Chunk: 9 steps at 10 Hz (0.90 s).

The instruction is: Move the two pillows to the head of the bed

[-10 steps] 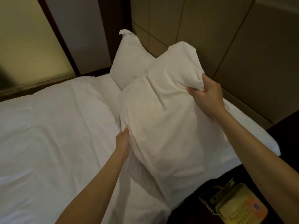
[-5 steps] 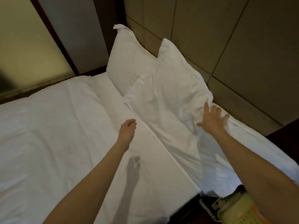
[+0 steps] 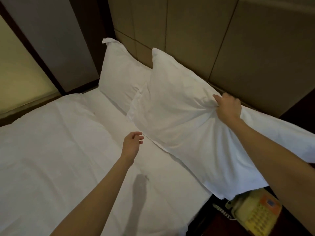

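Observation:
Two white pillows lean against the padded headboard at the head of the bed. The far pillow [image 3: 119,72] stands in the corner. The near pillow [image 3: 175,113] overlaps its right edge and lies flatter, its lower end hanging past the mattress side. My right hand [image 3: 227,107] pinches a fold of the near pillow's cover close to the headboard. My left hand [image 3: 132,144] hovers above the white sheet [image 3: 59,142], fingers loosely apart, holding nothing.
The beige padded headboard [image 3: 238,48] runs along the right. A yellowish telephone [image 3: 254,215] sits on a dark nightstand at the lower right, just under the near pillow's corner. A dark frame and a frosted panel [image 3: 20,79] border the bed's far side.
The near pillow went from held up in both hands to lying against the headboard. My left hand let go and drew back; my right hand went from flat to pinching the cover.

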Each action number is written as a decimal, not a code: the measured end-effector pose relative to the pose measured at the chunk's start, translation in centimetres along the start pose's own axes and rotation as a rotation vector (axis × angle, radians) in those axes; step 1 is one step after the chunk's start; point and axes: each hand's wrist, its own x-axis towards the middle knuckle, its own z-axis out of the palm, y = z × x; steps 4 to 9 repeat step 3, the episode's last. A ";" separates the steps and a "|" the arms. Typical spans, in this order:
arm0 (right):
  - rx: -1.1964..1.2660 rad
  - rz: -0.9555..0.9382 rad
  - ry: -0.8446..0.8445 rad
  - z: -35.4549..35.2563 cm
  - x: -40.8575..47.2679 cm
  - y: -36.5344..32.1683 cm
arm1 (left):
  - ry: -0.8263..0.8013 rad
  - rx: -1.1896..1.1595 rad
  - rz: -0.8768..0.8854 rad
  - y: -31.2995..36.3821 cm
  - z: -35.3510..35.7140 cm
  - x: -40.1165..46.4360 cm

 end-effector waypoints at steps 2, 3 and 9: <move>-0.028 0.071 -0.267 2.1 -3.4 0.6 | -0.084 0.046 0.036 -0.2 0.4 -0.3; 0.042 0.058 -0.224 2.8 -4.0 1.1 | -0.073 0.059 0.016 -0.4 1.2 -0.4; 0.042 0.058 -0.224 2.8 -4.0 1.1 | -0.073 0.059 0.016 -0.4 1.2 -0.4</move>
